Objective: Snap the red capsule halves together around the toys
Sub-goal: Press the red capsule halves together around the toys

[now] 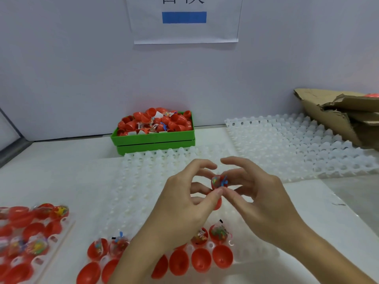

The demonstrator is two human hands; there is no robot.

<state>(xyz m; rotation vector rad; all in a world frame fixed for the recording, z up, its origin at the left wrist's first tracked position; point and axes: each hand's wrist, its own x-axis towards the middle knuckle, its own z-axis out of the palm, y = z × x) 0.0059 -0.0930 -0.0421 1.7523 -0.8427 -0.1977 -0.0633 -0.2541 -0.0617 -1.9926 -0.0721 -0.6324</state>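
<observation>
My left hand (184, 199) and my right hand (258, 201) meet above the white holder tray (143, 189). Together they pinch a red capsule half (217, 185) with a colourful bagged toy and a blue piece sticking out of it. A second red half (218, 203) shows just below, behind my left thumb; which hand carries it I cannot tell. On the tray's near rows stand red halves with bagged toys (219, 234) and hollow red halves (222, 256).
A green bin (153, 138) full of red halves and toy bags stands at the back. A second white tray (297, 146) lies at the right, with torn cardboard (338, 119) behind it. At the left edge a clear tray (26, 238) holds more red halves and toys.
</observation>
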